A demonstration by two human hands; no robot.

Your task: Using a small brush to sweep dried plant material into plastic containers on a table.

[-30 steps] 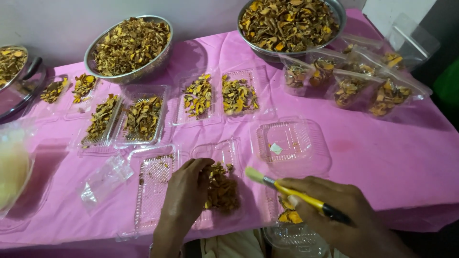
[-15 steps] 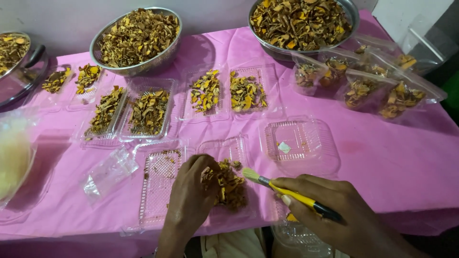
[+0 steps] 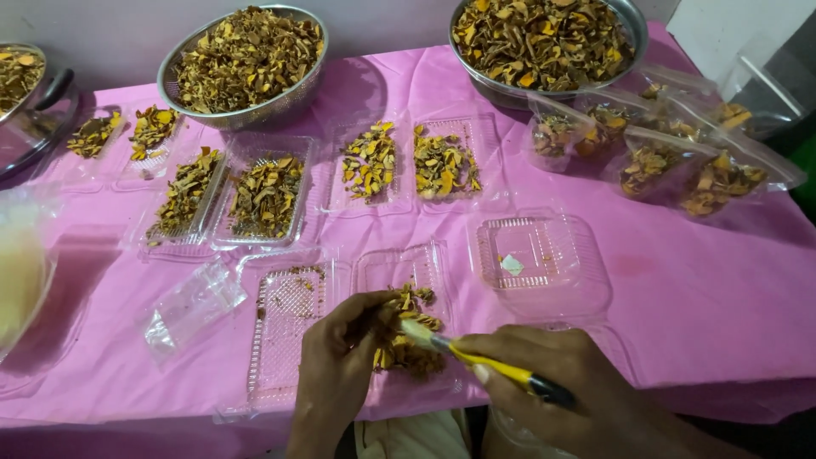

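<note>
My left hand (image 3: 340, 361) rests on a pile of dried yellow-brown chips (image 3: 408, 340) in the right half of an open clear plastic clamshell box (image 3: 293, 340) at the table's near edge, fingers curled into the chips. My right hand (image 3: 552, 382) holds a yellow-handled brush (image 3: 476, 357), its pale bristles touching the same pile. The left half of the box holds only crumbs.
Two steel bowls (image 3: 246, 59) (image 3: 544, 42) heaped with chips stand at the back of the pink tablecloth (image 3: 697, 280). Filled clamshells (image 3: 229, 195) (image 3: 408, 161) lie mid-table, an empty one (image 3: 535, 255) to the right, closed filled boxes (image 3: 671, 144) at far right, a crumpled bag (image 3: 191, 306) at left.
My left hand has slid right onto the chip pile. The brush tip has moved down and left onto the pile. The view has shifted slightly.
</note>
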